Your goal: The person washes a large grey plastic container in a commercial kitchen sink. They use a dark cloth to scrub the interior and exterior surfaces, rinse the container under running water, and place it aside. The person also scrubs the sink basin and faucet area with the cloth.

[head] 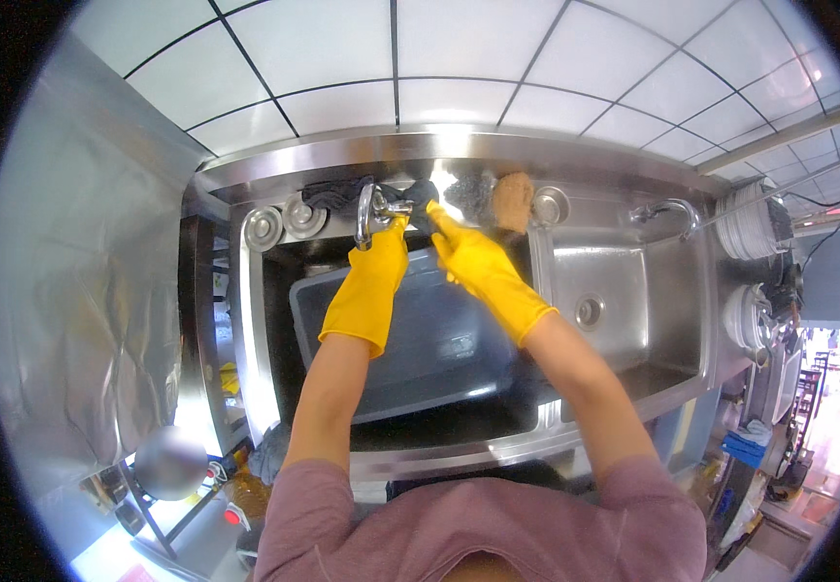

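My left hand [383, 269], in a yellow rubber glove, reaches to the base of the chrome faucet [366, 218] behind the left sink basin. The faucet hides part of its fingers. A dark cloth [422, 195] lies bunched on the back ledge beside the faucet. My right hand [474, 254], gloved alike, has its fingers on that cloth from the right. Below both hands a grey plastic tub [420, 342] rests at an angle in the left basin [303, 429]. Another black cloth [336, 193] lies on the ledge left of the faucet.
Along the back ledge are two round metal drain pieces [263, 228], a brown sponge-like pad [513, 201] and a small metal bowl [551, 206]. A second faucet [671, 214] overhangs the right basin [602, 269]. Stacked white plates [747, 218] stand at the right; a tiled wall [456, 44] rises behind.
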A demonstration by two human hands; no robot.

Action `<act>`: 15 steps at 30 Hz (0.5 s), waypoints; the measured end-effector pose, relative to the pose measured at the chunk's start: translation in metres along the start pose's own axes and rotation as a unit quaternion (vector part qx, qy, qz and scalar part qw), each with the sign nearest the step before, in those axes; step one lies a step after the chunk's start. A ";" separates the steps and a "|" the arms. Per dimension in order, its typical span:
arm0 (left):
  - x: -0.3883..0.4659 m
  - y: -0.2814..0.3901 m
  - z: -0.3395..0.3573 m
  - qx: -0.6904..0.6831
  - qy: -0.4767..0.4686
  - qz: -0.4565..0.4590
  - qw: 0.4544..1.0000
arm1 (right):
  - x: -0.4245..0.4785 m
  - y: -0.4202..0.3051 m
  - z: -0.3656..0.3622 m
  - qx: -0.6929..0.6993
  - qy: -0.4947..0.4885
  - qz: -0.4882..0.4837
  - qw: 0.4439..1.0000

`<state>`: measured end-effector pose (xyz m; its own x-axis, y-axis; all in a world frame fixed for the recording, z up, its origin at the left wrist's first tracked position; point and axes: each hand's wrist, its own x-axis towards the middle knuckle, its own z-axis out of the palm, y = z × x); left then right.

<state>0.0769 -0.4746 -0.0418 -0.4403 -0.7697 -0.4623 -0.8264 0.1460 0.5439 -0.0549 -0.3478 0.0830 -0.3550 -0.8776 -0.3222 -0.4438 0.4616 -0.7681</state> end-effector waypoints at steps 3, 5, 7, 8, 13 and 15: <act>-0.013 0.012 -0.015 0.007 -0.026 0.042 0.999 | 0.030 0.023 0.024 0.148 -0.100 0.129 0.975; -0.041 0.036 -0.045 -0.112 -0.105 -0.001 0.988 | 0.049 0.031 0.028 0.168 -0.102 0.155 0.968; -0.063 0.028 -0.044 -0.167 -0.062 0.059 0.982 | 0.052 0.031 0.026 0.116 -0.083 0.128 0.981; -0.082 0.027 -0.040 -0.203 -0.037 0.084 0.975 | 0.051 0.033 0.022 0.006 -0.044 0.060 0.997; -0.161 -0.014 0.020 -0.415 0.041 0.057 0.907 | -0.004 0.037 -0.015 0.046 -0.071 -0.056 0.995; -0.187 -0.023 0.029 -0.501 0.031 0.052 0.863 | -0.050 0.056 -0.035 0.055 -0.055 0.038 0.996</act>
<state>0.1677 -0.3160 0.0113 -0.4477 -0.8213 -0.3535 -0.0509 -0.3713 0.9271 -0.0907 -0.2737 0.0756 -0.2895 -0.8521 -0.4361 -0.3239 0.5159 -0.7930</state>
